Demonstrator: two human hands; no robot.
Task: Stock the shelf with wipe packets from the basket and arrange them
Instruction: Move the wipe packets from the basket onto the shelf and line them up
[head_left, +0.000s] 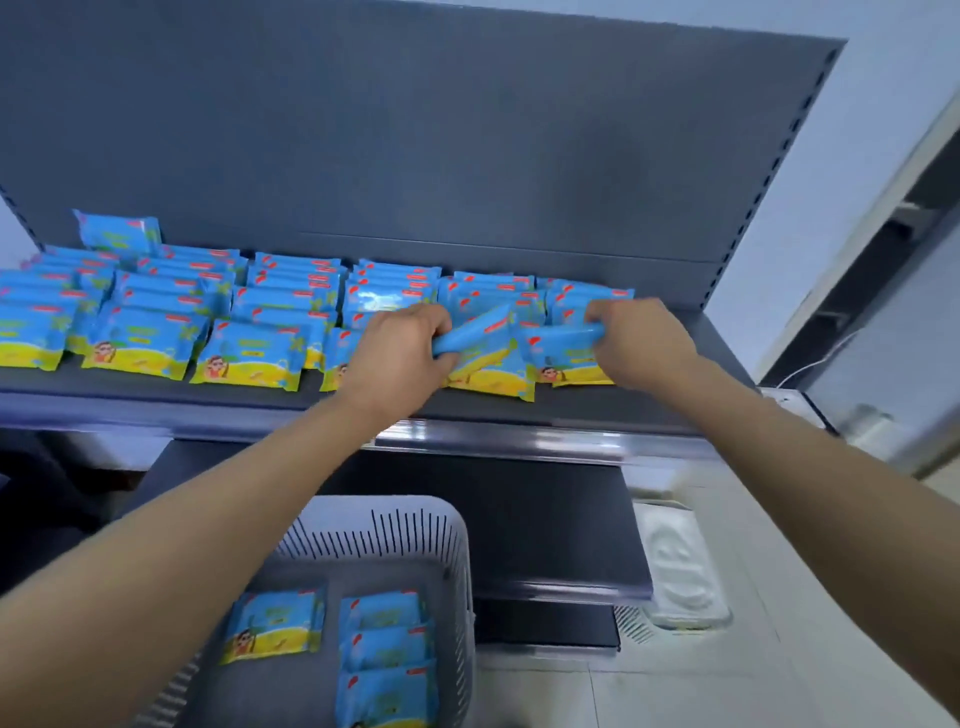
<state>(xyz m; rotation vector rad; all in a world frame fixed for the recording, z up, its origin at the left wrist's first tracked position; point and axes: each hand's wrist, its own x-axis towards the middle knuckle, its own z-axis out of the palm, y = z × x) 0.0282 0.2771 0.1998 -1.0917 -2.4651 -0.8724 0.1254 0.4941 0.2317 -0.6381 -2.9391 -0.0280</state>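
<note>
Nearest me, the pale grey slotted plastic basket (457, 545) sits low, with loose blue-and-yellow wipe packets (275, 626) lying flat inside: one on the left and a short overlapping column on the right. Its right rim lies close to a dark lower shelf (519, 519). A blurred white object (680, 566) rests on the pale floor to the right of that.

Above, my forearms reach over the metal front lip of the dark grey upper shelf (519, 410). A narrow bare strip runs along this edge in front of the stock.

My left hand (397, 353) curls round the blue top edge of a tilted packet (475, 330) in the front row. My right hand (641, 338) grips the top of the neighbouring packet (566, 335) the same way. Right of that hand the shelf lies bare up to the slotted upright post (769, 171).

To the left, rows of stocked packets (249, 322) overlap front to back and crowd side by side, leaving little room between them. One leaning packet (119, 231) stands at the far left against the plain grey back panel (415, 130).
</note>
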